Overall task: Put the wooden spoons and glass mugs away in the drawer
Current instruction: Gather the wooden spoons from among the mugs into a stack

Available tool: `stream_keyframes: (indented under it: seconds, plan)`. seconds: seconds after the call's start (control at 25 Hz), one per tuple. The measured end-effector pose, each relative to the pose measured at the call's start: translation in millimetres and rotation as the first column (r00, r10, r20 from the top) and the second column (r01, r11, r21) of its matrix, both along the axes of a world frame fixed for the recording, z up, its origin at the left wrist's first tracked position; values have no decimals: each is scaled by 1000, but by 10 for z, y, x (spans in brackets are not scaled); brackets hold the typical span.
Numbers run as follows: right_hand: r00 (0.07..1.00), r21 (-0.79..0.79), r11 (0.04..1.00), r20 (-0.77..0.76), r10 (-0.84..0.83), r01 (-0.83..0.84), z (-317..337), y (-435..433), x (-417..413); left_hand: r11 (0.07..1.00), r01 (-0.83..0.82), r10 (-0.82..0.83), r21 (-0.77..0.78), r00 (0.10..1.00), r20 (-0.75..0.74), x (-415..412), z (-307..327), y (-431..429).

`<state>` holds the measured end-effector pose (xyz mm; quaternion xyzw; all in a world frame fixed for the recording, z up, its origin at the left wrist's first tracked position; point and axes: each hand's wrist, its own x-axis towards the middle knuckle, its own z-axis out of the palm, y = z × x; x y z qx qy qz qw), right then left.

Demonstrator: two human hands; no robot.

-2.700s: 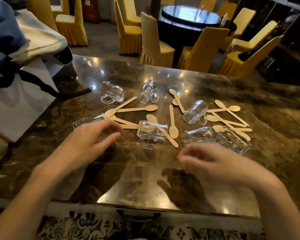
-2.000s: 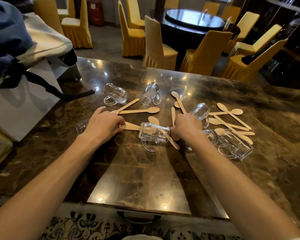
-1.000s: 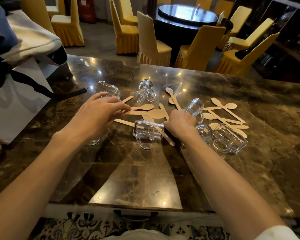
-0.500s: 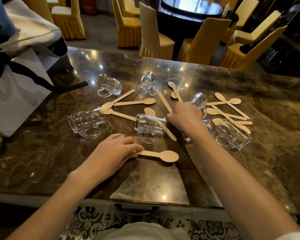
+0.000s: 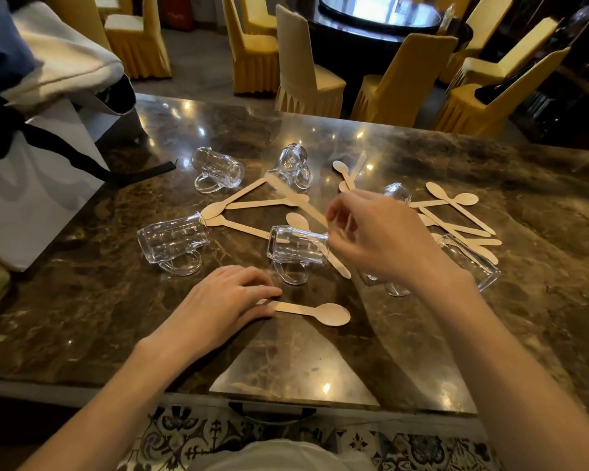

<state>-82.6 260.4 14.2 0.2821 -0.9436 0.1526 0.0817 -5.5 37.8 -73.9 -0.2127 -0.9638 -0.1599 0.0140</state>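
Observation:
Several wooden spoons (image 5: 456, 212) and clear glass mugs lie on their sides on the dark marble table (image 5: 286, 365). My left hand (image 5: 218, 307) rests near the front edge, its fingertips pinching the handle of one wooden spoon (image 5: 315, 313) that lies flat. My right hand (image 5: 381, 239) hovers above the middle, pinching another spoon (image 5: 293, 198) whose blurred handle points up and left. Mugs lie at the left (image 5: 172, 241), centre (image 5: 298, 249), back left (image 5: 218, 169), back centre (image 5: 293, 164) and right (image 5: 470, 260). A drawer handle (image 5: 272, 414) shows under the table's front edge.
A white bag with a black strap (image 5: 31, 185) and folded cloth on top fills the table's left side. Yellow-covered chairs (image 5: 306, 73) and a round dark table (image 5: 378, 15) stand behind. Patterned floor tiles (image 5: 184, 440) show below.
My left hand dragged one spoon out of the pile toward the front edge. My right hand picked a spoon up off the table and now holds it raised.

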Motion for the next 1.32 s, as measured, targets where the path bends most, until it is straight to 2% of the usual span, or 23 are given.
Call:
stream_keyframes:
  seconds: [0.12, 0.36, 0.48, 0.6, 0.76, 0.92, 1.04, 1.2, 1.32]
  plan:
    - [994, 127, 989, 88, 63, -74, -44, 63, 246, 1000, -30, 29, -7, 999, -45, -91, 81, -116]
    - [981, 150, 986, 187, 50, -78, -278, 164, 474, 991, -131, 129, -12, 986, -109, -382, 218, -285]
    - [981, 153, 984, 185, 62, -91, -393, 154, 540, 963, -263, 248, -63, 951, -184, -538, 262, -311]
    - [977, 181, 975, 191, 94, -130, -504, 90, 601, 894, -425, 389, -142, 893, -225, -730, 365, -325]
    - [973, 177, 971, 194, 124, -159, -619, 37, 636, 803, -536, 517, -261, 844, -143, -980, 455, -396]
    - [976, 180, 971, 180, 123, -155, -685, 26, 635, 742, -555, 600, -377, 800, 2, -1181, 449, -434]
    - [978, 184, 971, 171, 121, -152, -708, 36, 630, 736, -566, 634, -371, 769, 83, -1241, 438, -407]
    - [977, 181, 972, 178, 118, -151, -700, 46, 628, 733, -574, 647, -366, 754, 113, -1261, 434, -372]
    - [991, 166, 986, 135, 2, -25, -586, 127, 523, 747, -584, 643, -317, 756, 124, -1271, 417, -377]
